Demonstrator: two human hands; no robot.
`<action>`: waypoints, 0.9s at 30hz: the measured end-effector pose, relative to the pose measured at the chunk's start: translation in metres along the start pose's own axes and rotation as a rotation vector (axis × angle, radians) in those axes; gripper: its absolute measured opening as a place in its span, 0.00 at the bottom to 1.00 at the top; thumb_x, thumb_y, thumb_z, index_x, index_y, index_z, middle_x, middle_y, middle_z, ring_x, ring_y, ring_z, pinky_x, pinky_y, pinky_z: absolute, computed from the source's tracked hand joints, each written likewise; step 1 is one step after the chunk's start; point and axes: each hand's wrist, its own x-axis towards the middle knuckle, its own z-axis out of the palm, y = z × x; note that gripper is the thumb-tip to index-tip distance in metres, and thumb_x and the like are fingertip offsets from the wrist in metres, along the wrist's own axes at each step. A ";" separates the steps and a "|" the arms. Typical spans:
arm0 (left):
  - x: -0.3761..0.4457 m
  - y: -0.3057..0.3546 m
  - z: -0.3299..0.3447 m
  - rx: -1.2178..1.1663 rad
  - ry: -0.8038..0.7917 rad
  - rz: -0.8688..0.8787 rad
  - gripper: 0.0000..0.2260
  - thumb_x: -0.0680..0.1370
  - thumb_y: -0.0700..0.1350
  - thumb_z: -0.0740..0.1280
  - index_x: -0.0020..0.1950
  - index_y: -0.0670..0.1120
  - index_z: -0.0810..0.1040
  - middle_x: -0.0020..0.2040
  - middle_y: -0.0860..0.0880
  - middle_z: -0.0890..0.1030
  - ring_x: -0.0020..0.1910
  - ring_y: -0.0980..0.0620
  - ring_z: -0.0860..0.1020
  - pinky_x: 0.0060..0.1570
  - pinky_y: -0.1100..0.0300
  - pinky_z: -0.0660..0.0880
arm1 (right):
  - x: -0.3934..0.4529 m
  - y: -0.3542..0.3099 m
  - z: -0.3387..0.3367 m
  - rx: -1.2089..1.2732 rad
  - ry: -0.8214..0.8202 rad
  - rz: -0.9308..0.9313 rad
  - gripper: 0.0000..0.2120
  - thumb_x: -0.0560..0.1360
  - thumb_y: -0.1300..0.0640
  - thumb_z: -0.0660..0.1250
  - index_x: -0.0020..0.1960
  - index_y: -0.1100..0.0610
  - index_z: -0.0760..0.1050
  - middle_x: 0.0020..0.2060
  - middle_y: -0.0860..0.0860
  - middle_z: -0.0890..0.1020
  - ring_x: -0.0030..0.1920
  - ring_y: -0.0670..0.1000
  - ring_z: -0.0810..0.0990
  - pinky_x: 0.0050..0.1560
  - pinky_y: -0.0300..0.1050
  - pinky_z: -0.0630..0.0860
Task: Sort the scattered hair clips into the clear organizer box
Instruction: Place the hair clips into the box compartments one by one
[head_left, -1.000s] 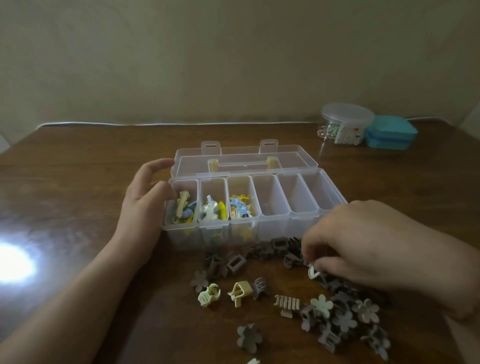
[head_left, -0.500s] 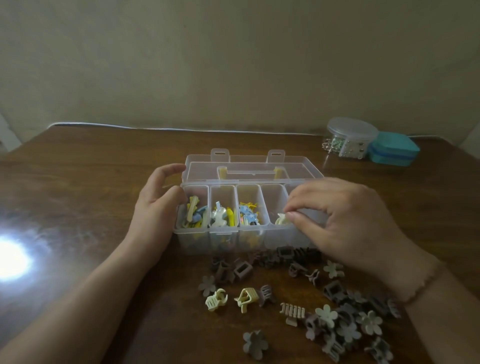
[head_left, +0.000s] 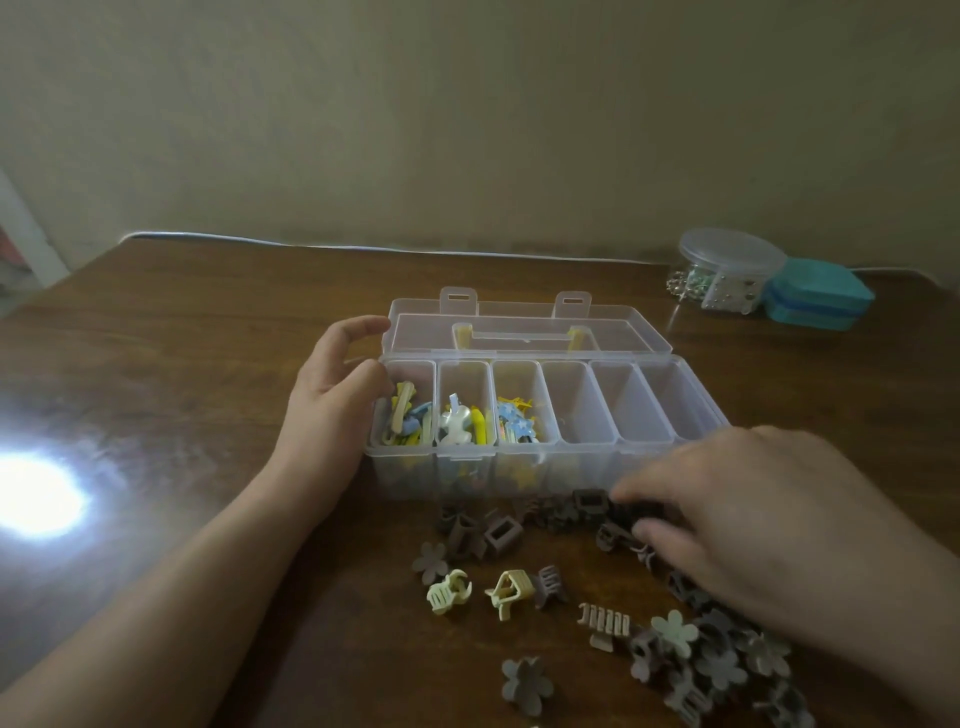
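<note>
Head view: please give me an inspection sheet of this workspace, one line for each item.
Surface: dark wooden table with a bright light glare at the left.
Job's things: clear organizer box open, three left compartments filled, three right ones look empty; scattered hair clips lie in front of it.
Clutter: round clear container and teal case at the far right.
Grippers: left hand rests against the box's left end; right hand is over the clips, grasp unclear.
Cables: thin white cable along the table's back edge.
Surroundings: plain beige wall.
</note>
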 end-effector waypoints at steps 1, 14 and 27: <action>0.000 0.000 0.000 0.000 0.001 0.000 0.25 0.65 0.45 0.61 0.63 0.55 0.75 0.53 0.51 0.82 0.45 0.61 0.82 0.35 0.67 0.76 | 0.001 -0.002 0.002 -0.020 -0.039 -0.004 0.18 0.77 0.38 0.57 0.67 0.36 0.67 0.55 0.40 0.79 0.56 0.45 0.77 0.54 0.47 0.77; -0.002 0.003 0.001 -0.001 0.010 -0.013 0.26 0.65 0.45 0.61 0.63 0.55 0.75 0.52 0.54 0.81 0.46 0.59 0.82 0.37 0.65 0.77 | 0.005 -0.007 0.008 -0.041 -0.046 -0.081 0.12 0.77 0.40 0.57 0.53 0.43 0.74 0.45 0.39 0.75 0.47 0.42 0.75 0.48 0.42 0.75; -0.004 0.005 0.002 0.009 0.014 -0.022 0.26 0.65 0.46 0.61 0.63 0.55 0.75 0.53 0.54 0.80 0.49 0.56 0.81 0.41 0.61 0.77 | 0.006 -0.013 0.010 0.000 -0.001 -0.081 0.17 0.74 0.34 0.58 0.53 0.44 0.74 0.38 0.40 0.74 0.41 0.42 0.71 0.42 0.40 0.71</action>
